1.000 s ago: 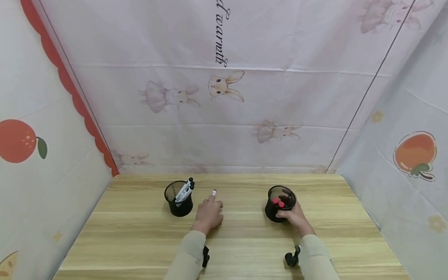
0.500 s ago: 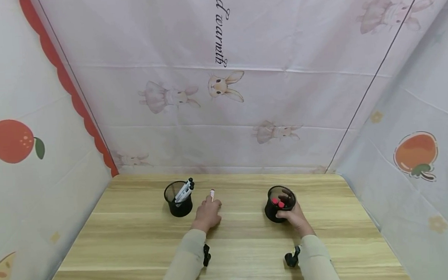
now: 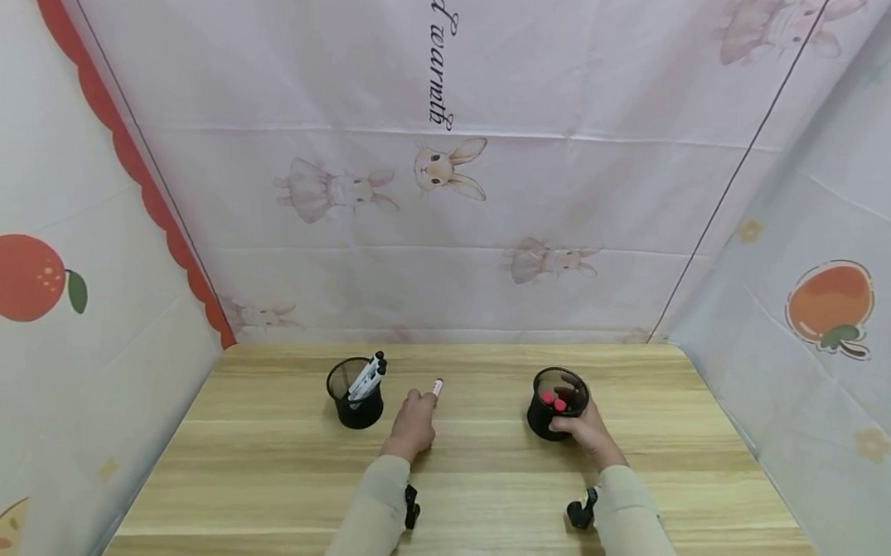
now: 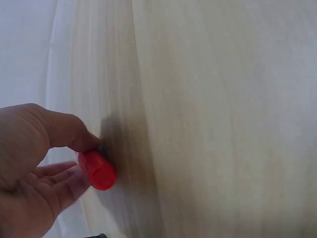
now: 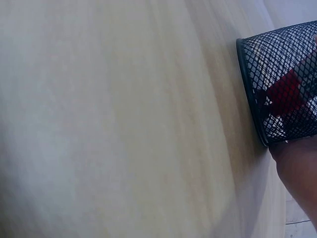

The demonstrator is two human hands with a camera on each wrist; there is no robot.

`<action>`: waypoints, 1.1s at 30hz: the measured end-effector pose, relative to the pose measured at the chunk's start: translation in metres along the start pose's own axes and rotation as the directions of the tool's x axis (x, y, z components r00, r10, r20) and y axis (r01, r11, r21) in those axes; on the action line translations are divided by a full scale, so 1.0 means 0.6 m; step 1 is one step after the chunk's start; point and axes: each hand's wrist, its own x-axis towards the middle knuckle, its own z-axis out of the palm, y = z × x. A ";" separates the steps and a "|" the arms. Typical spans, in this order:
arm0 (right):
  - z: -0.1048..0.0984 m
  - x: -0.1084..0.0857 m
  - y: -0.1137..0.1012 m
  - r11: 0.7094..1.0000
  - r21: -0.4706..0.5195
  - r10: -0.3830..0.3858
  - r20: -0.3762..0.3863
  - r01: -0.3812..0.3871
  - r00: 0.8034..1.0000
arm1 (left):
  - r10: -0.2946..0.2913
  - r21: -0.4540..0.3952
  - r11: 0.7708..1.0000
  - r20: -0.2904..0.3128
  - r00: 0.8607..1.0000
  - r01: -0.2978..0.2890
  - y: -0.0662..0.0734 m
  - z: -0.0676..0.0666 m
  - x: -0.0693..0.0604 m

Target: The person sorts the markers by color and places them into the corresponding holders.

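Note:
A white marker [image 3: 438, 387] juts from my left hand [image 3: 411, 425] just above the table, tilted to the right. In the left wrist view, thumb and fingers of my left hand [image 4: 37, 158] pinch it, and its red end [image 4: 100, 173] points toward the camera. My right hand [image 3: 588, 433] grips a black mesh pen holder [image 3: 543, 423] by its right side. Two red marker ends [image 3: 554, 402] show inside that holder. Its mesh wall [image 5: 277, 54] fills the right edge of the right wrist view, with red [image 5: 286, 93] visible through it.
Left of my left hand stands a second black mesh pen holder [image 3: 359, 412], with several white, black-ended markers [image 3: 368, 381] leaning in it. Behind the wooden table [image 3: 492, 492] hangs a printed cloth [image 3: 387, 297]. Cloth walls flank both sides.
The marker in my left hand has swung from nearly upright in view to tilted right, and the left fingers have shifted around it. My right hand and its holder have stayed put.

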 end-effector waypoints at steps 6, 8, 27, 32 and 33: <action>-0.003 0.004 0.007 1.000 0.012 0.011 -0.006 -0.011 1.000 | 0.004 0.062 0.998 0.052 0.999 -0.007 0.001 -0.005 -0.001; -0.006 0.008 0.016 1.000 0.023 0.011 -0.007 -0.010 1.000 | 0.009 0.067 0.998 0.054 0.998 -0.013 0.000 -0.005 0.000; -0.014 0.017 0.036 1.000 -0.002 -0.029 -0.001 0.029 1.000 | 0.138 -0.203 0.963 -0.185 0.973 -0.175 0.073 -0.058 -0.015; -0.007 0.007 0.016 1.000 0.025 -0.018 0.008 0.018 1.000 | 0.156 -0.204 0.957 -0.241 0.958 -0.207 0.081 -0.051 -0.016; -0.005 0.005 0.012 1.000 0.024 -0.017 0.009 0.017 1.000 | 0.161 -0.214 0.952 -0.260 0.952 -0.219 0.084 -0.049 -0.017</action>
